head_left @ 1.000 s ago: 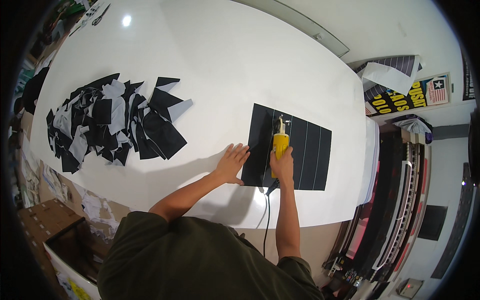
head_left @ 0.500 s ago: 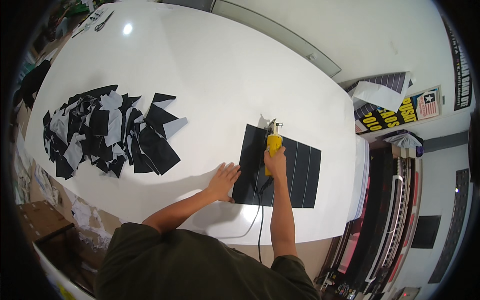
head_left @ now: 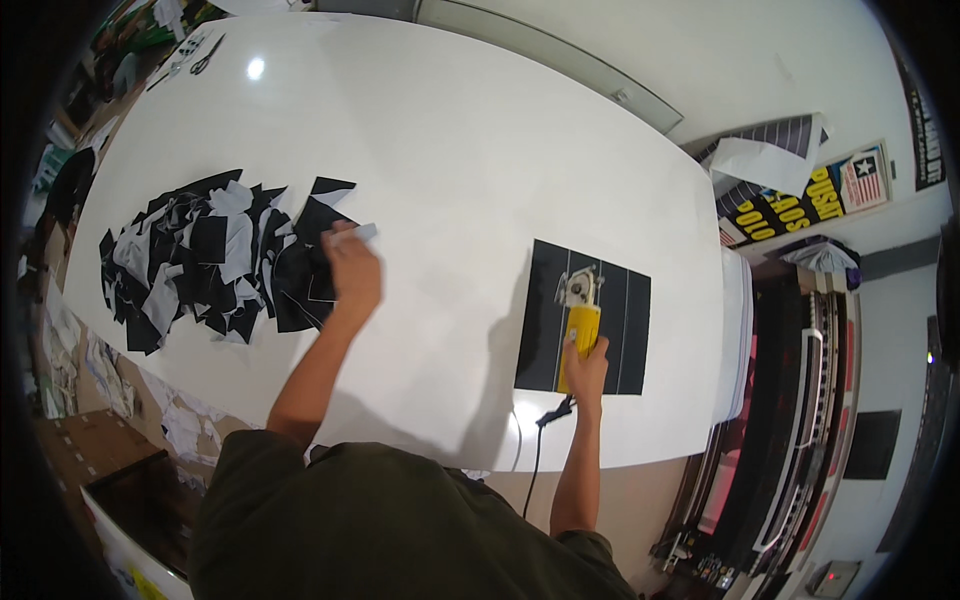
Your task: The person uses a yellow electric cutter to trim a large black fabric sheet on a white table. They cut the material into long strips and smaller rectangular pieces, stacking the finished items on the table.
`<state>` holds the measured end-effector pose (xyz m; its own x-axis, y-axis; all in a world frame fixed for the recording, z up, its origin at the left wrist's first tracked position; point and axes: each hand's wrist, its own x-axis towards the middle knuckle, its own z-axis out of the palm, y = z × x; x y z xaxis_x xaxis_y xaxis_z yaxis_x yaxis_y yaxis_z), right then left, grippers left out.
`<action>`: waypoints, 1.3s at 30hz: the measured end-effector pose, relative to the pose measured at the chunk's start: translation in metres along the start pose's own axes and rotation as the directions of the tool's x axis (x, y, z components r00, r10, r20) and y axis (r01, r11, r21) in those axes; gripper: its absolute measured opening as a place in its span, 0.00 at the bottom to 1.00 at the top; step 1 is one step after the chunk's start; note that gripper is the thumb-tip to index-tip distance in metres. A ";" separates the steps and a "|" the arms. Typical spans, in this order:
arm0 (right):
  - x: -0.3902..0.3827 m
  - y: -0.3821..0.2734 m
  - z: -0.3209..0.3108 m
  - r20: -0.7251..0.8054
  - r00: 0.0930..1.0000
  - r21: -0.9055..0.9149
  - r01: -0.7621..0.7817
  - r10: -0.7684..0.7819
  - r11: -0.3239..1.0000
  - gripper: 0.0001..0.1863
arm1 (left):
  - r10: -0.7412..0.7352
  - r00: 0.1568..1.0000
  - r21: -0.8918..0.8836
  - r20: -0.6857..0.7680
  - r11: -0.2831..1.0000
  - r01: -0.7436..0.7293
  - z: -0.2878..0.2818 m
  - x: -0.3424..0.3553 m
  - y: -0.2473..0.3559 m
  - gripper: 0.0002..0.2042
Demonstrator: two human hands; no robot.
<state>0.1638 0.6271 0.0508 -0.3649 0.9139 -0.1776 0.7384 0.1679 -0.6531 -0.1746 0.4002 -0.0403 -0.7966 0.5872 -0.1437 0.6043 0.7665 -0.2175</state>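
My right hand (head_left: 587,368) grips the yellow body of a handheld electric cloth cutter (head_left: 581,325). Its metal head rests over a black fabric sheet (head_left: 540,330) marked with pale lines running away from me. A black cord trails from the cutter's rear toward the near table edge. Away to the left, my left hand (head_left: 355,272) is over the right end of a heap of black and grey fabric scraps (head_left: 205,255). Its fingers are blurred against a grey scrap, so whether they hold anything is unclear.
Everything lies on a large white table (head_left: 430,170). Scissors (head_left: 208,55) lie at its far left corner. Rolled sheets (head_left: 770,165) and a printed sign (head_left: 800,205) stand past the right edge, near a long machine (head_left: 785,440). A brown box (head_left: 85,445) sits at lower left.
My left hand has left the fabric sheet's left edge and swung to the scrap heap. The sheet now looks narrower on its left side. The cutter has come nearer to me and slightly right.
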 end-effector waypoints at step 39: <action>-0.204 0.087 0.043 0.103 0.994 -0.225 0.044 -0.021 0.973 0.25 | 0.767 0.638 -0.346 -0.068 0.582 -0.736 0.031 -0.054 0.128 0.66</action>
<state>0.2783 0.4390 -0.0013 -0.4369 0.8674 -0.2382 0.8303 0.2870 -0.4778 -0.0545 0.4586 -0.0904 -0.0436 0.9803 -0.1926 0.9438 0.1036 0.3137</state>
